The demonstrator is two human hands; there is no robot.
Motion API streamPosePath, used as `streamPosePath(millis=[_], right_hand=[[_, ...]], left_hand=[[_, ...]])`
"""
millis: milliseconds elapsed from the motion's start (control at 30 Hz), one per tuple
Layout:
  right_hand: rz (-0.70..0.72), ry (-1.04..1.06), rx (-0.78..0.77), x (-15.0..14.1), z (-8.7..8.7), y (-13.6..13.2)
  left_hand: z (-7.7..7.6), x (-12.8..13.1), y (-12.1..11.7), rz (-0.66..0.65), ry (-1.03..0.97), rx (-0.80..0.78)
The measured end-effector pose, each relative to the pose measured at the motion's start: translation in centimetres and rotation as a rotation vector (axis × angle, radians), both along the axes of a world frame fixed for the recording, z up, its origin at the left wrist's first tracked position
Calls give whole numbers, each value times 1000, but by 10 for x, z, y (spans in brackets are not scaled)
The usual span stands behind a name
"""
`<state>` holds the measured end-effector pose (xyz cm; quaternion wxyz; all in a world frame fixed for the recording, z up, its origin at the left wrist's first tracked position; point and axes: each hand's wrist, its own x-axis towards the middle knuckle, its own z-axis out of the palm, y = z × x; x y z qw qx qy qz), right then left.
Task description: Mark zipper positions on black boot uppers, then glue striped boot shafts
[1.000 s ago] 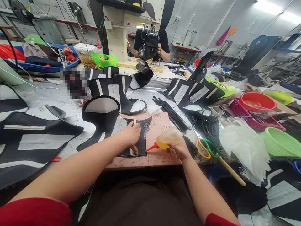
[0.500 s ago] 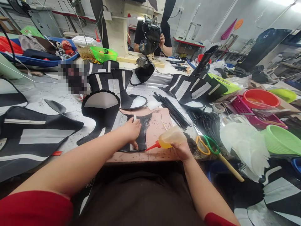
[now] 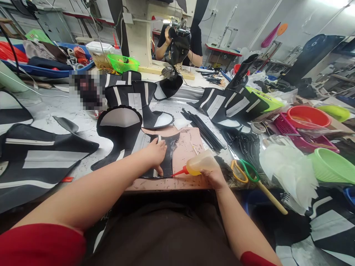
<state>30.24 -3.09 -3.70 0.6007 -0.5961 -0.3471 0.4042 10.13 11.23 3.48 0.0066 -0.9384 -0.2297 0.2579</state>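
Observation:
My left hand [image 3: 156, 154] lies with its fingers stretched out on a black shoe upper piece [image 3: 168, 159] that has white strips, pressing it against a pinkish board [image 3: 186, 138]. In my right hand [image 3: 215, 176] is a glue bottle [image 3: 200, 164], translucent with yellowish liquid and a red nozzle. It is tilted to the left, and the nozzle tip meets the lower right corner of the black piece. A wet-looking line runs along that piece's right edge. My right fingers are wrapped round the bottle, partly hidden behind it.
Right of the board lie black strips [image 3: 203, 127] and scissors [image 3: 240, 170] with orange and green handles. More black pieces [image 3: 52, 155] spread over the left. A green basket [image 3: 332, 164] and a red bowl [image 3: 307, 115] stand right. Behind, a person [image 3: 195, 44] sits at a sewing machine [image 3: 138, 35].
My hands and the bottle have hardly moved; the bottle is very slightly shifted. Across the table, the other person's hand has risen beside the machine head.

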Motion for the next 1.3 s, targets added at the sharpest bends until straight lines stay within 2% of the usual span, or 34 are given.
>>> streamPosePath(millis=[167,367,600,733,800,933,1100,1200,1300], right_hand=[[11,7,10,-1,6,-2],[49,7,16,-5,13,10],[-39,-103,77,-10,32,31],[126,-29,20,-5,31,26],[159,-18,-2,-3,29,27],[-14,-89,50,-3,31,46],[-313,-418,176,-12,39,62],[-566,-520,417,-2,50,49],[-846,-484,607,36,64,20]], left_hand=[[6,2,-3,-4,42,11],[0,0,0,4,4,-10],[1,-2,-1,2,12,0],[3,-1,-2,4,35,-10],[3,0,-2,13,19,-14],[3,-1,-1,24,-11,-29],[1,-5,-1,18,-37,-25],[3,-8,6,-9,-61,-26],[12,-10,21,-59,-133,-20]])
